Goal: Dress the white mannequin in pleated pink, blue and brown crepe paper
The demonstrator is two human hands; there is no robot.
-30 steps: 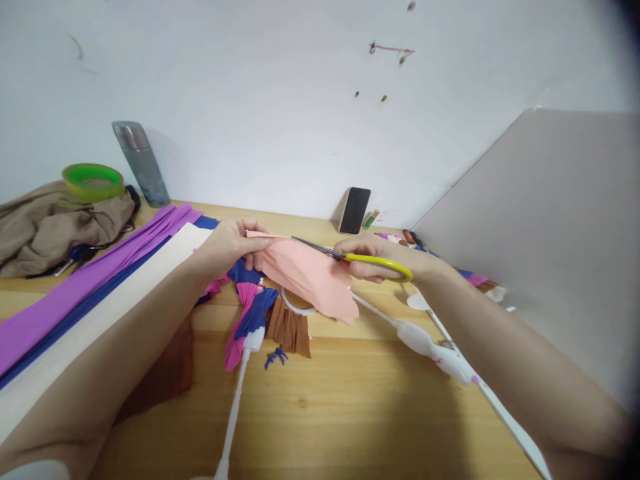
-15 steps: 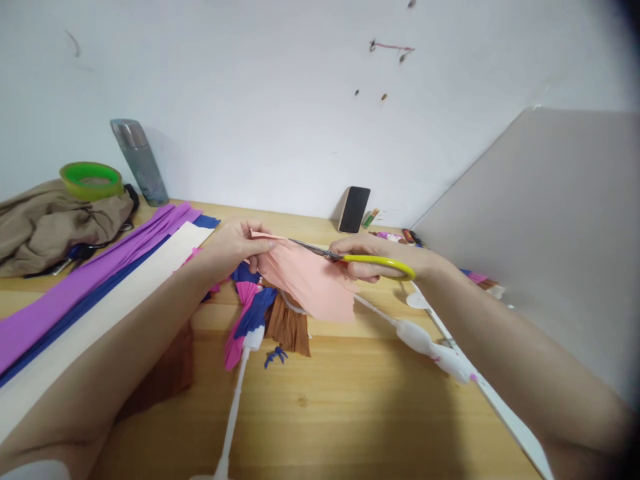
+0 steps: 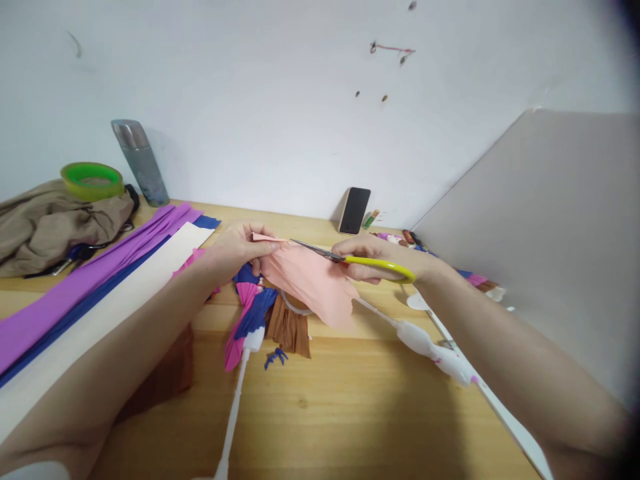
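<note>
A thin peach sheet (image 3: pixel 315 283) hangs over the middle of the wooden table. My left hand (image 3: pixel 243 248) pinches its upper left corner between thumb and fingers. In my right hand (image 3: pixel 367 259) are scissors with yellow handles (image 3: pixel 385 265); their blades point left and lie along the sheet's top edge. Below the sheet are a pink and blue gathered piece (image 3: pixel 257 312) on a white stick and a pleated brown piece (image 3: pixel 290 328). Part of a white ring shows behind the sheet's lower edge.
Purple, blue and cream strips (image 3: pixel 120 287) run along the left. Behind them stand a bottle (image 3: pixel 143 167) and green tape (image 3: pixel 91 181) on brown cloth. A phone (image 3: pixel 355 210) leans on the wall. White shaped pieces (image 3: pixel 415 337) lie at the right.
The scissors and the sheet's top edge have shifted very slightly right. The sheet's lower right part has swung a little, its corner now hanging lower.
</note>
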